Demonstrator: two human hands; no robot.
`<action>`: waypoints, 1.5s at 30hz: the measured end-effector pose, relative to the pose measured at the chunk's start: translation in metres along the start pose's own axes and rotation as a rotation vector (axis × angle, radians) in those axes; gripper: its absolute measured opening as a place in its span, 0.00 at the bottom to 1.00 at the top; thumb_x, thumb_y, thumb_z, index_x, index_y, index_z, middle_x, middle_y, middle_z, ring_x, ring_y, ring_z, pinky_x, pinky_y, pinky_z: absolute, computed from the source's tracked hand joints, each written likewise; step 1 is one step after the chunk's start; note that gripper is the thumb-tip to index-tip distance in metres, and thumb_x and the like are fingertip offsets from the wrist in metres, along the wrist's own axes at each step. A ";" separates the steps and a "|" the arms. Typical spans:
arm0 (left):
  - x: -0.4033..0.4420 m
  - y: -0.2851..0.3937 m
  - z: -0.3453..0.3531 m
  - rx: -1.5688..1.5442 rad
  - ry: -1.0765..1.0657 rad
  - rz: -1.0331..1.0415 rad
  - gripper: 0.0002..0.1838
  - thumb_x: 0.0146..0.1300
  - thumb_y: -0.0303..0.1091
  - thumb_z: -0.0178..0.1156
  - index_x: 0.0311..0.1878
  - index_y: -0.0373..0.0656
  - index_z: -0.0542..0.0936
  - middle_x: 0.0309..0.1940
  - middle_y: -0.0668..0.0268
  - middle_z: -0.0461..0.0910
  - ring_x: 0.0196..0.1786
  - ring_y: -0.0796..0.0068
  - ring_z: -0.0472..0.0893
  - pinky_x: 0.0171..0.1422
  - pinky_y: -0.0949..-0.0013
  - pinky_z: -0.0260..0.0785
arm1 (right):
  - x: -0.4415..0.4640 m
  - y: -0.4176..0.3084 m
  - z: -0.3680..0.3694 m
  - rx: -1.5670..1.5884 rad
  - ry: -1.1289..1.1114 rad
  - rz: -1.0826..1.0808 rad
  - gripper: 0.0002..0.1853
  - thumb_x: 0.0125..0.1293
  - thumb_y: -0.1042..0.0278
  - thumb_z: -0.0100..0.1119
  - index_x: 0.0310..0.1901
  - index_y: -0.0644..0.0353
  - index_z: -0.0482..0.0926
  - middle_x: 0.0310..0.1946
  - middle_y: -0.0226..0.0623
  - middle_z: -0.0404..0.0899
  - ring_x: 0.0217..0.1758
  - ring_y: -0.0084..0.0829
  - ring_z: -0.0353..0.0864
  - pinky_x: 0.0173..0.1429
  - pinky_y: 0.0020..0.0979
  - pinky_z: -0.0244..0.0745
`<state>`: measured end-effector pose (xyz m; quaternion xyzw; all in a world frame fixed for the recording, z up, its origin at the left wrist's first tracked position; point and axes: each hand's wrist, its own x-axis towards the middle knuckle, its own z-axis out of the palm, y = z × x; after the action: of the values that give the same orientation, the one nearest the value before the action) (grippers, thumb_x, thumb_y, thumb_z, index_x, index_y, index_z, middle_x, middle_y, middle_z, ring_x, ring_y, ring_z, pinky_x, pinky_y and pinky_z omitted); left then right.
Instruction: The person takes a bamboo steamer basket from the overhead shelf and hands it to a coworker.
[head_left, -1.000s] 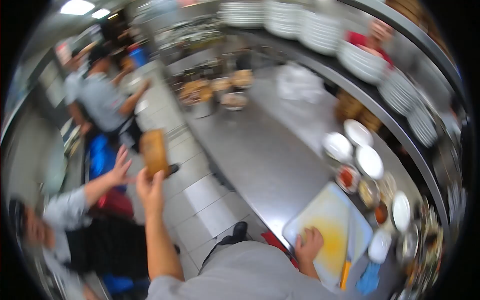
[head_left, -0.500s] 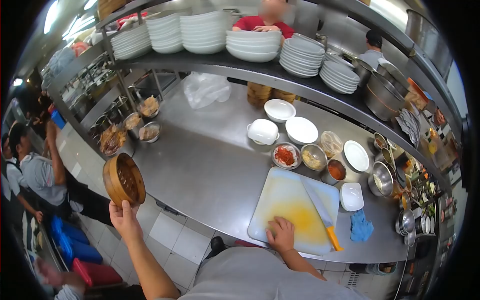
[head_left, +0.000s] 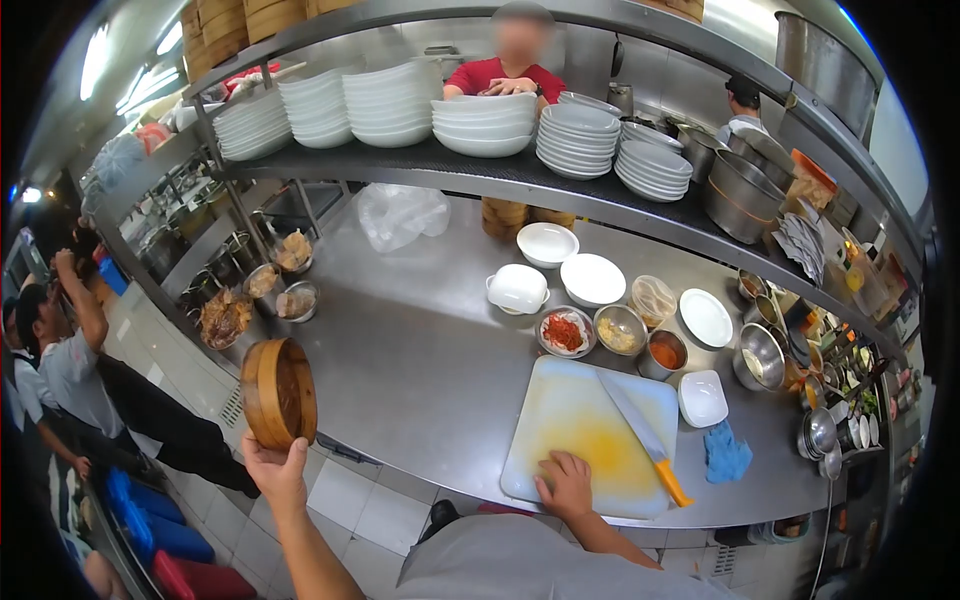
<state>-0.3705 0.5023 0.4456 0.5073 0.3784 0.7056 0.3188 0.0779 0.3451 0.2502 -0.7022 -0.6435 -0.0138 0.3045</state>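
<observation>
A round bamboo steamer basket [head_left: 262,395] is tilted on its side in my left hand [head_left: 277,470], held by its lower edge in the air off the table's left front corner. My right hand [head_left: 565,485] lies with fingers spread on the white cutting board [head_left: 540,400], which has a yellow stain in its middle. Right of that hand, a knife [head_left: 636,420] with a yellow handle rests on the board. A blue cloth [head_left: 726,452] lies beside the board, below a square white bowl [head_left: 703,398].
Behind the board stand bowls of red [head_left: 566,331] and pale [head_left: 620,329] ingredients and a metal pot of orange sauce [head_left: 663,352]. A shelf [head_left: 400,160] with stacked white plates spans the steel table [head_left: 400,370]. A person [head_left: 85,370] stands at left, another [head_left: 510,70] behind the shelf.
My left hand and the steamer basket have moved right and slightly down in view, and the basket has turned more edge-on. My right hand stays on the board.
</observation>
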 end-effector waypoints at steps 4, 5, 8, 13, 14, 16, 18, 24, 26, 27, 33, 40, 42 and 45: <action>-0.003 0.002 0.017 0.029 -0.004 -0.026 0.34 0.61 0.16 0.78 0.67 0.39 0.72 0.62 0.61 0.79 0.65 0.68 0.82 0.79 0.61 0.72 | -0.002 0.000 0.001 0.003 0.022 -0.022 0.18 0.65 0.57 0.76 0.55 0.50 0.90 0.64 0.42 0.83 0.71 0.49 0.77 0.76 0.52 0.67; -0.005 0.005 0.022 0.050 0.017 -0.069 0.33 0.60 0.13 0.75 0.66 0.39 0.71 0.63 0.61 0.79 0.68 0.68 0.81 0.80 0.60 0.70 | -0.004 0.002 0.002 0.000 0.015 -0.018 0.19 0.65 0.56 0.75 0.56 0.50 0.90 0.65 0.41 0.83 0.72 0.48 0.77 0.77 0.53 0.66; -0.003 -0.001 0.030 0.045 0.041 0.073 0.34 0.63 0.14 0.71 0.71 0.37 0.71 0.66 0.59 0.77 0.70 0.68 0.79 0.81 0.60 0.69 | -0.002 0.004 0.003 -0.003 0.012 -0.016 0.19 0.66 0.54 0.75 0.56 0.49 0.90 0.66 0.41 0.82 0.72 0.48 0.77 0.77 0.53 0.66; 0.018 0.012 0.044 0.101 0.103 0.214 0.37 0.70 0.17 0.65 0.81 0.35 0.67 0.72 0.58 0.75 0.72 0.68 0.78 0.78 0.62 0.71 | -0.005 0.004 0.003 -0.011 0.020 -0.014 0.19 0.66 0.54 0.75 0.56 0.49 0.90 0.65 0.40 0.82 0.71 0.48 0.77 0.76 0.54 0.66; 0.021 0.013 0.046 0.113 0.129 0.209 0.37 0.72 0.19 0.64 0.83 0.35 0.66 0.73 0.59 0.75 0.72 0.68 0.78 0.74 0.64 0.74 | -0.005 0.004 0.003 -0.007 0.023 -0.015 0.19 0.66 0.54 0.75 0.56 0.49 0.90 0.65 0.40 0.82 0.71 0.48 0.77 0.76 0.54 0.67; 0.024 0.020 0.053 0.019 0.141 0.127 0.34 0.75 0.21 0.63 0.83 0.36 0.66 0.73 0.58 0.75 0.73 0.68 0.79 0.69 0.65 0.77 | -0.005 0.005 0.003 -0.004 0.025 -0.018 0.19 0.66 0.54 0.75 0.56 0.49 0.90 0.65 0.40 0.82 0.71 0.48 0.77 0.76 0.54 0.67; 0.024 0.018 0.053 -0.070 0.152 0.045 0.32 0.79 0.23 0.62 0.82 0.38 0.66 0.74 0.58 0.76 0.73 0.67 0.80 0.64 0.66 0.81 | -0.005 0.005 0.004 0.004 0.028 -0.015 0.18 0.66 0.54 0.75 0.55 0.48 0.90 0.65 0.40 0.83 0.71 0.48 0.77 0.76 0.54 0.67; 0.025 0.000 0.055 -0.498 0.001 -0.257 0.27 0.87 0.47 0.57 0.80 0.43 0.70 0.77 0.56 0.78 0.77 0.52 0.81 0.74 0.36 0.82 | -0.006 0.003 0.005 -0.015 0.026 -0.018 0.18 0.66 0.55 0.74 0.56 0.49 0.90 0.65 0.41 0.83 0.72 0.49 0.77 0.77 0.54 0.67; 0.021 -0.016 0.056 -0.493 0.003 -0.345 0.30 0.85 0.48 0.59 0.81 0.43 0.69 0.78 0.54 0.75 0.80 0.48 0.77 0.76 0.29 0.77 | -0.002 0.002 0.003 -0.013 0.003 -0.016 0.18 0.66 0.56 0.73 0.56 0.49 0.89 0.65 0.41 0.83 0.72 0.49 0.77 0.77 0.54 0.67; 0.018 -0.022 0.053 -0.498 -0.005 -0.383 0.31 0.84 0.46 0.60 0.81 0.42 0.67 0.79 0.53 0.73 0.80 0.48 0.76 0.75 0.27 0.78 | -0.003 -0.001 0.004 -0.013 -0.001 -0.003 0.18 0.66 0.58 0.73 0.56 0.50 0.89 0.65 0.42 0.83 0.72 0.50 0.77 0.77 0.54 0.67; 0.005 -0.037 0.035 -0.380 0.142 -0.496 0.28 0.84 0.49 0.61 0.77 0.43 0.72 0.70 0.56 0.82 0.72 0.52 0.84 0.71 0.32 0.83 | -0.003 0.002 0.012 0.005 -0.030 -0.007 0.18 0.68 0.57 0.72 0.56 0.52 0.89 0.67 0.41 0.82 0.73 0.51 0.76 0.79 0.54 0.65; -0.009 -0.042 0.038 -0.333 0.087 -0.491 0.30 0.81 0.46 0.68 0.77 0.45 0.71 0.67 0.61 0.83 0.71 0.60 0.83 0.63 0.36 0.84 | -0.003 0.001 0.011 -0.001 -0.036 0.020 0.18 0.69 0.57 0.71 0.57 0.53 0.89 0.68 0.42 0.81 0.74 0.51 0.75 0.80 0.54 0.65; -0.005 -0.045 0.039 -0.292 0.101 -0.441 0.30 0.81 0.47 0.68 0.78 0.46 0.71 0.67 0.63 0.83 0.72 0.62 0.82 0.65 0.37 0.81 | -0.005 0.002 0.013 -0.018 -0.030 0.010 0.18 0.69 0.56 0.71 0.57 0.53 0.89 0.68 0.42 0.81 0.74 0.51 0.75 0.80 0.55 0.65; -0.004 -0.064 0.033 -0.315 0.176 -0.430 0.26 0.86 0.44 0.62 0.80 0.53 0.70 0.76 0.66 0.76 0.78 0.65 0.74 0.77 0.37 0.70 | -0.003 0.002 0.012 -0.030 -0.010 -0.011 0.18 0.68 0.58 0.72 0.57 0.52 0.88 0.67 0.43 0.81 0.74 0.52 0.75 0.79 0.55 0.65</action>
<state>-0.3332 0.5385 0.3950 0.2963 0.3892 0.7133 0.5019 0.0747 0.3475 0.2385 -0.7033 -0.6485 -0.0216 0.2904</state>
